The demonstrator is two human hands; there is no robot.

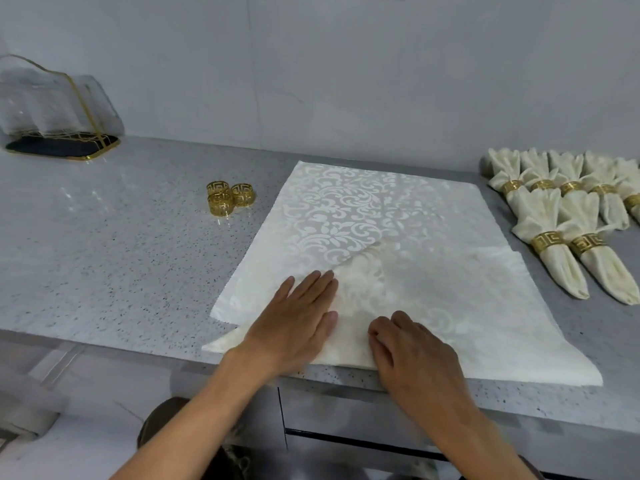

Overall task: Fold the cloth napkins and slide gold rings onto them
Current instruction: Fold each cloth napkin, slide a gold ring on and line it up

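a cream damask napkin [363,216] lies spread on a speckled grey counter [121,254]. the left hand [294,323] presses flat on it, fingers straight and together; just right of its fingertips a folded-over corner begins. the right hand [412,351] seems to pinch the near edge, fingers curled. folding is under way. three loose gold rings [230,198] wait well beyond the left fingertips; the next move likely needs gathering the cloth.

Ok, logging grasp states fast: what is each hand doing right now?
Left hand: open, fingers straight, pressing flat on the cream damask cloth napkin.
Right hand: fingers curled, pinching that napkin's folded edge.
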